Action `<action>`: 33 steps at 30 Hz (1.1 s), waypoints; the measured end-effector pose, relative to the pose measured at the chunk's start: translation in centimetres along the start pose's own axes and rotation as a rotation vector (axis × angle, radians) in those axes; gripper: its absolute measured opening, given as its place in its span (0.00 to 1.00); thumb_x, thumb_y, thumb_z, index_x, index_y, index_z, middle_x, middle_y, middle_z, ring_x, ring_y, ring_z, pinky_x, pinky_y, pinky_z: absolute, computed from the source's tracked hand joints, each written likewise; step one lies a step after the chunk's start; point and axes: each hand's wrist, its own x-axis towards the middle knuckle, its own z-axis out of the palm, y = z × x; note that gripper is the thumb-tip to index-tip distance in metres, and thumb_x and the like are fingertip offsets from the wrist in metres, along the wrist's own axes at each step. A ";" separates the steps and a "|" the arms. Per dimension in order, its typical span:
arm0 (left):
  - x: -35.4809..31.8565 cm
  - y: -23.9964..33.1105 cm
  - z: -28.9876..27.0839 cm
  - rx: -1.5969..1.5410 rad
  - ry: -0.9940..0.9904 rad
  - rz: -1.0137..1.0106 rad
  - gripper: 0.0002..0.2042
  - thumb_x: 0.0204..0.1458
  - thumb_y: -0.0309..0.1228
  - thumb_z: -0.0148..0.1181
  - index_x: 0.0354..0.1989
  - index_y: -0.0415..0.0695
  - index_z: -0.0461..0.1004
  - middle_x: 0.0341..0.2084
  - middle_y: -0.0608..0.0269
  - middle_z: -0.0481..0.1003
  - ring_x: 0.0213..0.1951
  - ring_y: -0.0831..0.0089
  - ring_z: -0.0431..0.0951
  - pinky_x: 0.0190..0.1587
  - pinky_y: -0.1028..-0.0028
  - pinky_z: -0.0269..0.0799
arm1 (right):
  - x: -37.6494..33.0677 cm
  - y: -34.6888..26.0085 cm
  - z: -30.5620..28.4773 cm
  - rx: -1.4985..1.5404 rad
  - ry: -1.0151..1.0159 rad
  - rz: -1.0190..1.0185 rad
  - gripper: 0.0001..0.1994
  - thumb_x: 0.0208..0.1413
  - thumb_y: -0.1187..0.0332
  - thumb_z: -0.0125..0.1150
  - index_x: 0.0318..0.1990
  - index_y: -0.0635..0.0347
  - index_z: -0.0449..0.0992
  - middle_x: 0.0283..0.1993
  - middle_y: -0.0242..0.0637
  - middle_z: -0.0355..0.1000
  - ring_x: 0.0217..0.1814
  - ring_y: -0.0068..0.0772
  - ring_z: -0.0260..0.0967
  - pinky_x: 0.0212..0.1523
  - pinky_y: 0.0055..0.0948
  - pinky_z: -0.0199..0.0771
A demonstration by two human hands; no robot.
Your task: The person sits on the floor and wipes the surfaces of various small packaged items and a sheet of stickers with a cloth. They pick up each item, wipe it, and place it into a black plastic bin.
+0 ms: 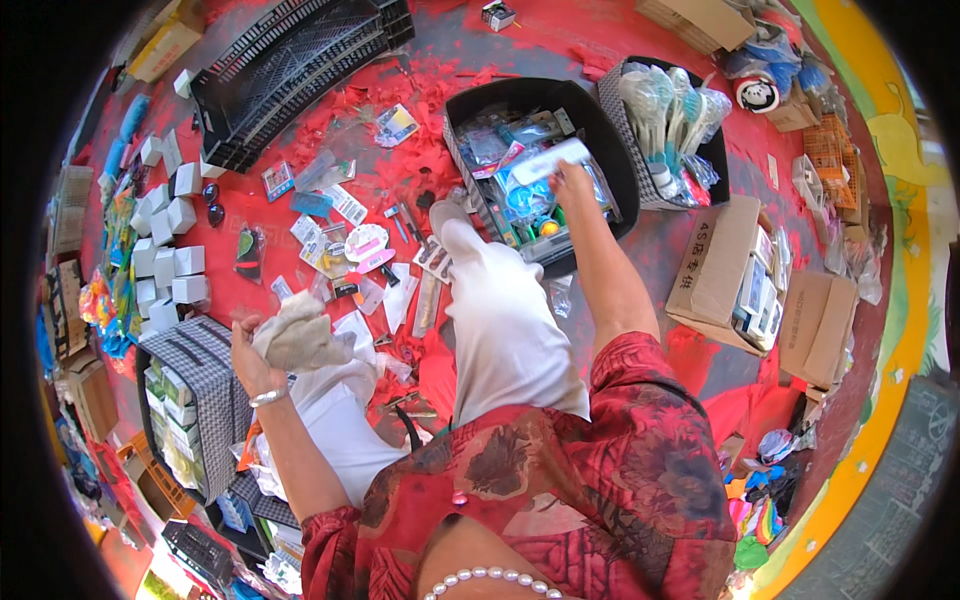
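Note:
My right hand (pixel 572 188) is closed on one end of a white, flat, oblong package (pixel 550 162). It holds the package over a black bin (pixel 625 165) with a woven-pattern side, filled with blue and clear packaged small goods (pixel 515 200). At the left, my left hand (pixel 256 362) has its fingers apart and raised beside a crumpled-looking grey-beige fabric thing (pixel 300 335). I cannot tell whether that is a shoe or a cloth. The lower side of this hand's fingers is partly hidden.
Small packaged goods (pixel 348 250) lie scattered on the red-covered floor. A bin of wrapped brushes (pixel 668 120) stands at the upper right, near an open cardboard box (pixel 712 270). White boxes (pixel 160 250), a black crate (pixel 290 85) and a checked bin (pixel 210 385) are at the left.

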 end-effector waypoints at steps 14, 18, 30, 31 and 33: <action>0.7 0.1 3.5 0.015 -0.031 -0.019 0.14 0.58 0.40 0.43 0.26 0.44 0.64 0.15 0.72 0.56 0.20 0.83 0.56 0.26 0.81 0.55 | 18.2 0.7 2.7 -0.026 0.365 -0.200 0.07 0.53 0.73 0.54 0.33 0.71 0.68 0.23 0.42 0.69 0.17 0.29 0.67 0.17 0.23 0.71; 1.3 -0.8 4.3 0.049 0.005 -0.024 0.14 0.59 0.40 0.42 0.26 0.44 0.64 0.14 0.72 0.55 0.19 0.83 0.56 0.25 0.82 0.54 | 20.6 3.3 4.7 -0.223 0.279 -0.030 0.08 0.50 0.75 0.53 0.35 0.73 0.70 0.27 0.45 0.72 0.20 0.33 0.72 0.15 0.27 0.73; 2.1 -3.0 5.1 0.172 0.005 -0.115 0.15 0.59 0.40 0.40 0.26 0.44 0.65 0.14 0.72 0.57 0.19 0.83 0.56 0.24 0.81 0.54 | 26.1 5.6 6.6 -0.916 0.343 -0.424 0.12 0.39 0.70 0.59 0.27 0.75 0.74 0.33 0.53 0.73 0.33 0.46 0.73 0.36 0.34 0.73; 2.1 -3.1 5.1 0.198 0.017 -0.099 0.15 0.59 0.41 0.40 0.26 0.43 0.65 0.14 0.72 0.57 0.19 0.83 0.56 0.24 0.81 0.54 | 26.1 5.9 6.8 -0.848 0.386 -0.381 0.13 0.39 0.69 0.58 0.27 0.74 0.75 0.33 0.55 0.73 0.38 0.49 0.73 0.44 0.36 0.71; 2.2 -3.3 5.0 0.191 0.008 -0.088 0.16 0.59 0.41 0.40 0.26 0.43 0.65 0.14 0.72 0.56 0.19 0.83 0.56 0.24 0.82 0.54 | 25.3 6.3 7.1 -0.723 0.325 -0.332 0.11 0.40 0.74 0.60 0.29 0.76 0.73 0.33 0.52 0.73 0.28 0.43 0.73 0.30 0.34 0.76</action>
